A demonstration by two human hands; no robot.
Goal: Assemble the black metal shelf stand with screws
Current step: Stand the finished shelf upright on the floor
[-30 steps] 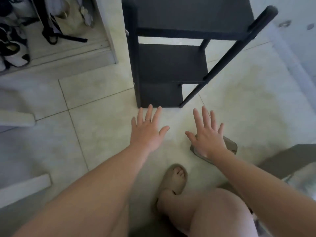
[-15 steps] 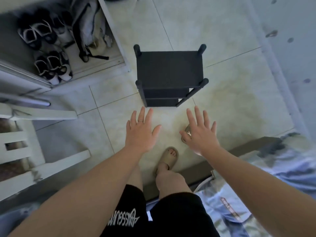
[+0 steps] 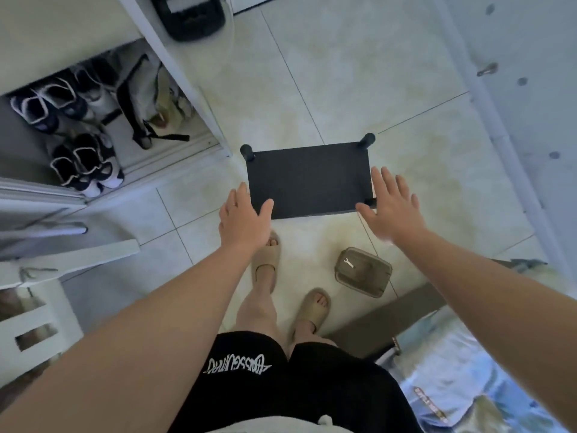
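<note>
Pale floor tiles (image 3: 359, 73) beneath black shelf stand (image 3: 309, 179); left hand (image 3: 243, 221), right hand (image 3: 393, 210), fingers (image 3: 390, 185) straight, empty.

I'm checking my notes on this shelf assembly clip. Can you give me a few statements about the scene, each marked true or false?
1. The black shelf stand stands upright on the tiled floor. True.
2. The left hand grips a screwdriver. False: it is open with straight fingers at the stand's near left corner and holds nothing.
3. A small wrench shows at the brownish container on the floor. True.
4. The right hand reaches into that container. False: it is spread open by the stand's near right corner.
5. Shoes sit on the stand's top shelf. False: the shoes are in the white cabinet to the left.
</note>
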